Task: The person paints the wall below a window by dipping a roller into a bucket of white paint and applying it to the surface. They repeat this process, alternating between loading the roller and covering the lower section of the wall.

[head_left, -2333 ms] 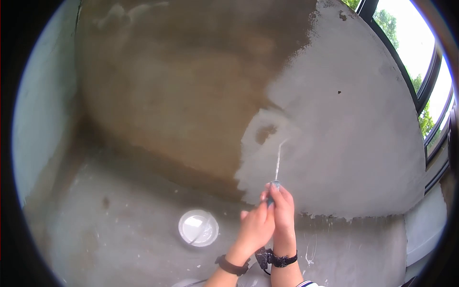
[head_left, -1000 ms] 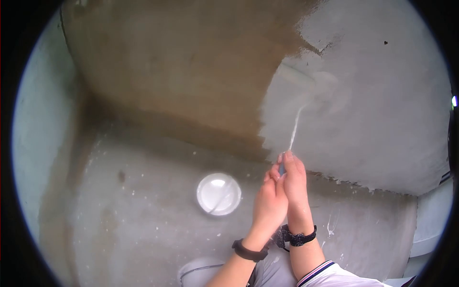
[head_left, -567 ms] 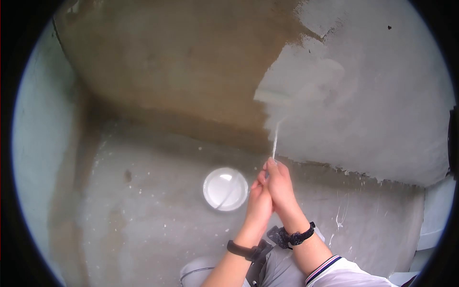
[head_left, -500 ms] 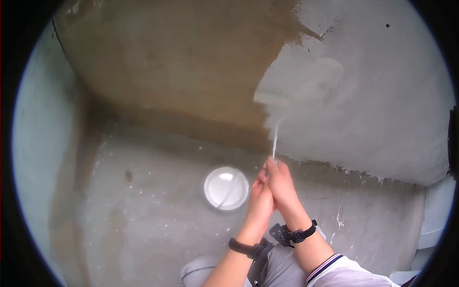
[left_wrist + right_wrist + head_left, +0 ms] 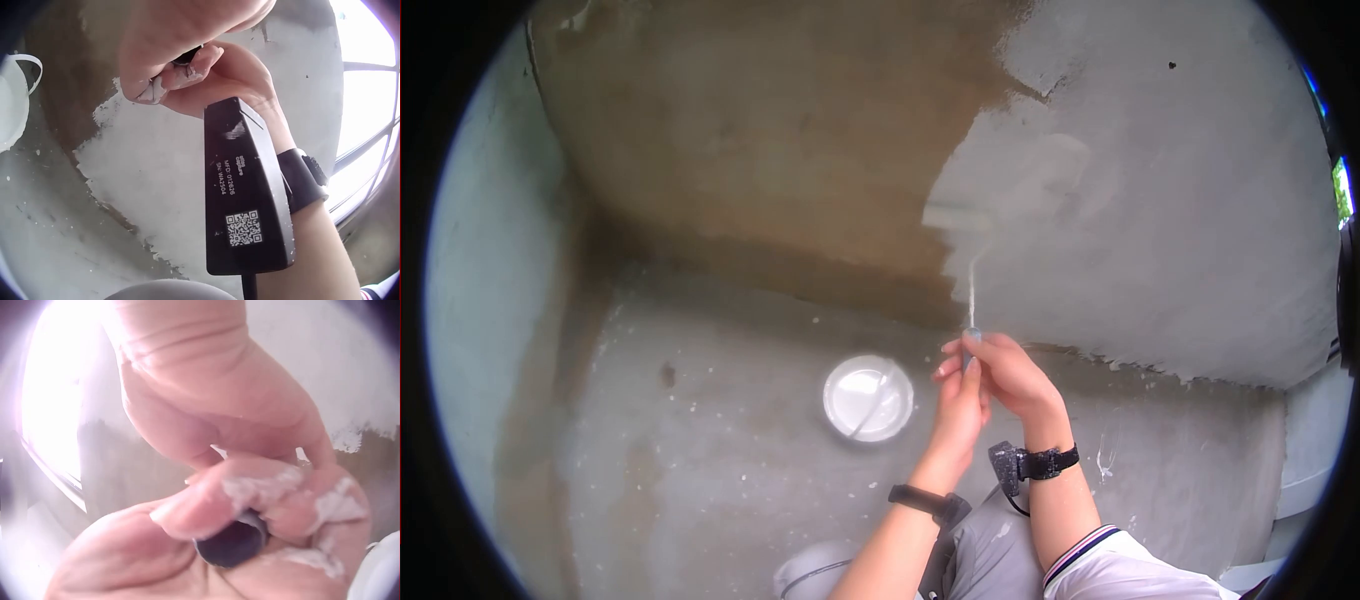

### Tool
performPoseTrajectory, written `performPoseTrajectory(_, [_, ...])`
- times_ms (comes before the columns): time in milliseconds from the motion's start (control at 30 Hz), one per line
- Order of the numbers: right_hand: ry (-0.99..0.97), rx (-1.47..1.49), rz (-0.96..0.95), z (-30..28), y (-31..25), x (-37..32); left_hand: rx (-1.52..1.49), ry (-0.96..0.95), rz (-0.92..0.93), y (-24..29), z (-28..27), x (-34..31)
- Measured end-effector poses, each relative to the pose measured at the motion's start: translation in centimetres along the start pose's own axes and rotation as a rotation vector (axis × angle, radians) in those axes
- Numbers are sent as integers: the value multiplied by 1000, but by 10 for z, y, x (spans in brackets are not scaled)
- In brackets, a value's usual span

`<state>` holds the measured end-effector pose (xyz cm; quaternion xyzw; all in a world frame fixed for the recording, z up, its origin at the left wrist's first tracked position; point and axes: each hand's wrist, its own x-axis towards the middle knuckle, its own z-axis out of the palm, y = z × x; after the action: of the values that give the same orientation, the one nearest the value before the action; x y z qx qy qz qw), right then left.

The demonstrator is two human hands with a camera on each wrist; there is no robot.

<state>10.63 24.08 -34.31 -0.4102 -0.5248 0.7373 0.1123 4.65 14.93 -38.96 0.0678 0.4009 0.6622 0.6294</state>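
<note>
A roller's blue-grey handle (image 5: 971, 347) is held by both hands in the head view. My left hand (image 5: 956, 415) grips its lower part; my right hand (image 5: 1015, 378) is curled round it from the right, beside the left. The white rod (image 5: 972, 290) runs up to a pale roller head (image 5: 960, 217), lying level against the wall at the brown edge. In the left wrist view my left hand (image 5: 187, 31) is in front of my right (image 5: 231, 81). The right wrist view shows the handle's dark end (image 5: 231, 542) within my right hand (image 5: 269, 531), with white smears on the fingers.
A white bucket (image 5: 828, 398) with a pale bar across it stands on the spattered floor (image 5: 730, 440), left of the hands. The wall is brown (image 5: 770, 160) at left and pale grey (image 5: 1180, 220) at right. A second pale container (image 5: 800, 565) is near the legs.
Since a second ago the roller head has moved down and left along the wall. Lately the right wrist has swung outward to the right, and more of the handle shows. Both hands keep their hold.
</note>
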Motion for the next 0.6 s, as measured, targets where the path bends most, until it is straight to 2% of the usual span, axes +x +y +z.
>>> performPoseTrajectory(67, [84,-19,28,7,1,1,-146,16,12,4,5,-2])
performPoseTrajectory(200, [261,25,72,17,36,26,-220,112,-127,8,-10,7])
performPoseTrajectory(267, [250,73,177,19,54,42,-276,146,-173,3,-26,22])
performPoseTrajectory(333, [219,86,167,15,75,64,-167,250,-165,2,-34,29])
performPoseTrajectory(400, [306,218,50,25,69,75,-109,284,-80,10,-27,31])
performPoseTrajectory(500, [266,341,-5,26,46,64,-32,232,0,13,-22,37])
performPoseTrajectory(567, [270,569,-66,34,34,50,487,458,406,-7,-16,45])
performPoseTrajectory(600, [265,541,-68,42,17,33,594,440,407,4,-8,30])
